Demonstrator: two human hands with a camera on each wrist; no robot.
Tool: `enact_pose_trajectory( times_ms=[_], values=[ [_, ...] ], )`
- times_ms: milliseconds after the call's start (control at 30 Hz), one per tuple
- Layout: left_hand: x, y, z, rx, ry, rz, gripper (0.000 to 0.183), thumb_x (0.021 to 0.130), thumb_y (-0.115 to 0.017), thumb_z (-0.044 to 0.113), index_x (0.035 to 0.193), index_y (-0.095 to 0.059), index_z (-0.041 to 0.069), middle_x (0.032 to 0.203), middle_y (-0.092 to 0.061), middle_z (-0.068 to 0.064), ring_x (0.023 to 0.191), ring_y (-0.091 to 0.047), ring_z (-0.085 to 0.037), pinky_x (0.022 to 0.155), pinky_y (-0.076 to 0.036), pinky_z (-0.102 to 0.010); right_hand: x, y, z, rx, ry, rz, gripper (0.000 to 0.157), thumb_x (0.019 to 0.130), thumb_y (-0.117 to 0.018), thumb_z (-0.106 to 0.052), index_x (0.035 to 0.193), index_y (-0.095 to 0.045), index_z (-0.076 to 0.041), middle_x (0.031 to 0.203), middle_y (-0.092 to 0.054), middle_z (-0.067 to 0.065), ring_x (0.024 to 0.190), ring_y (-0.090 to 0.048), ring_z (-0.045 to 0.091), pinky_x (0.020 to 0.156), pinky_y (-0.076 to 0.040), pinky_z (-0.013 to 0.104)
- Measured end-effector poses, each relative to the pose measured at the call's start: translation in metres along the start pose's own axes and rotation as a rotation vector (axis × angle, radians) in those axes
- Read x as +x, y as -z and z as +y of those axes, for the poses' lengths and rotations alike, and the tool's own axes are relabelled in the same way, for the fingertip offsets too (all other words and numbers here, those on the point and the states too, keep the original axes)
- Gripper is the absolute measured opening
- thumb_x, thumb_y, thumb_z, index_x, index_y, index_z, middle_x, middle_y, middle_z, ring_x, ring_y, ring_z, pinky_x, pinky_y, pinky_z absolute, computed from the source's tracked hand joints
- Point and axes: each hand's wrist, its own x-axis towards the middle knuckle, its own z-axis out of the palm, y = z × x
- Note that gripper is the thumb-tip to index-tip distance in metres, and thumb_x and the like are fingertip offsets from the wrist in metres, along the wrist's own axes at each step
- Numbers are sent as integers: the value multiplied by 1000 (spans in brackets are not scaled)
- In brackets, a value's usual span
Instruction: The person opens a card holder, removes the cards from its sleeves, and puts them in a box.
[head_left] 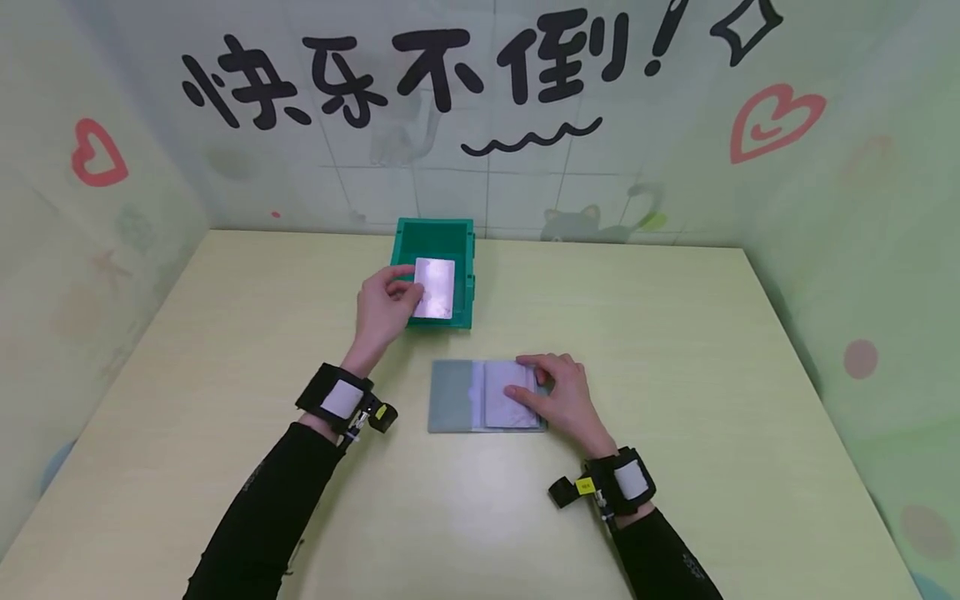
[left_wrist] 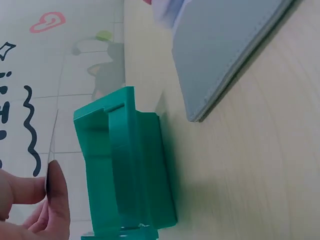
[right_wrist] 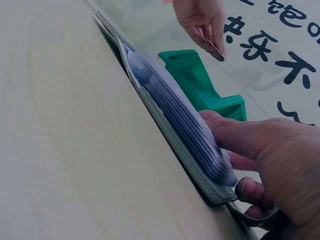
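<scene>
My left hand (head_left: 382,308) pinches a shiny card (head_left: 437,288) between thumb and fingers, holding it up over the green bin (head_left: 435,237). Edge-on, the card (left_wrist: 52,145) looks thin in the left wrist view. A grey card holder (head_left: 451,397) lies opened out on the table, its stack of clear sleeves (head_left: 504,400) on the right side. My right hand (head_left: 558,396) grips the holder at its right side, thumb over the sleeves. From the right wrist, the sleeve edges (right_wrist: 182,120) appear as many thin layers, with fingertips (right_wrist: 245,187) curled at the holder's end.
The pale wooden table (head_left: 300,283) meets a printed wall (head_left: 420,183) at the back, with side walls left and right. The green bin stands near the back edge, beyond the card holder. Both wrists wear black bands with small cameras.
</scene>
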Motion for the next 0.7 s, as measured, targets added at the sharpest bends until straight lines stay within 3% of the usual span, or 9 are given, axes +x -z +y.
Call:
enact_pose_trajectory(
  times_ms=[167,333,467,700],
  values=[
    [10,-15,1,61,-107,154,29,98,-64,10,125,-63,-1,110,-73,-22,94,-71,-33,73,-54,-23,0,1,0,-3,9,3,48,82,-83,-30,123,-70,-9,81,-51,3,84,-40,19,83,-24,37],
    [22,-25,3,99,-99,209,21,97,-66,10,112,-73,-2,107,-75,-20,93,-71,-32,79,-57,-37,1,1,1,1,10,-2,49,81,-84,-30,123,-70,-9,80,-51,4,83,-39,19,82,-24,36],
    [25,-29,1,156,-69,180,22,98,-64,9,115,-72,-4,111,-74,-21,97,-70,-34,84,-57,-42,0,-1,2,-3,13,0,48,81,-84,-30,123,-70,-10,80,-52,3,82,-39,18,82,-24,36],
    [29,-37,-4,306,-48,7,29,97,-54,-2,123,-66,-9,123,-69,-26,108,-66,-37,90,-55,-46,0,-1,3,-14,7,4,48,81,-84,-31,123,-70,-11,79,-52,3,82,-39,18,82,-24,36]
  ],
)
